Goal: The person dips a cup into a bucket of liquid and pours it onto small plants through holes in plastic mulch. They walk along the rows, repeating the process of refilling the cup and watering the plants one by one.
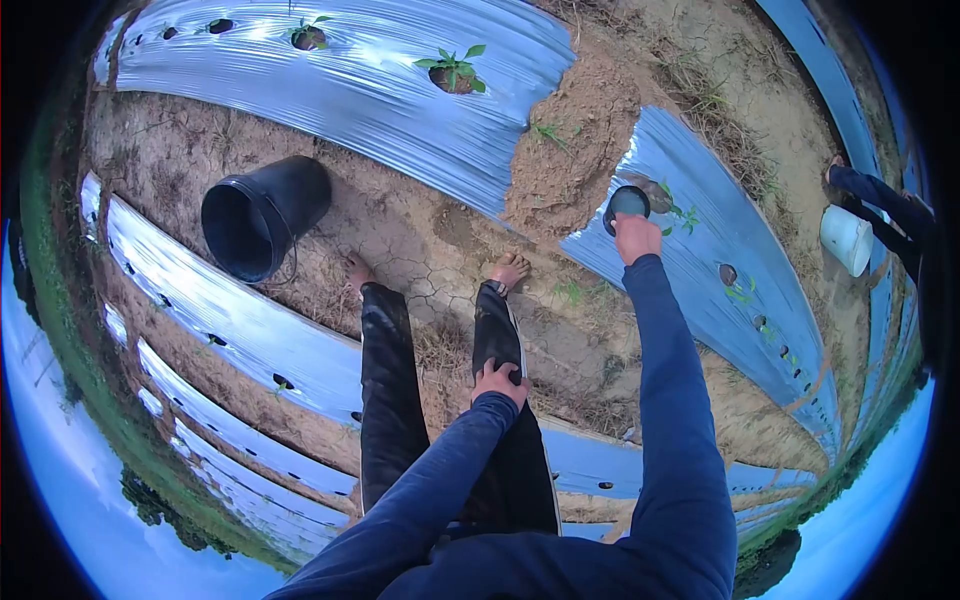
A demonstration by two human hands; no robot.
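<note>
Silvery plastic mulch [700, 190] covers the raised bed, and the right hand [637, 238] reaches out over it, fingers closed around a small dark cup [627, 202] held just beside a seedling [683, 214] in a planting hole. The left hand [499, 382] rests curled on the person's knee — well back from the cup. A black bucket [262, 215] lies tipped on the bare soil, far from the cup.

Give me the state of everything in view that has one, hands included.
Right hand: gripping a small black cup, held over the silver mulch film.
Left hand: empty, resting on the person's own knee.
Black bucket: tipped on its side on the soil, mouth open.
Seedling: upright in its film hole.
White bucket: carried by another person, upright.
</note>
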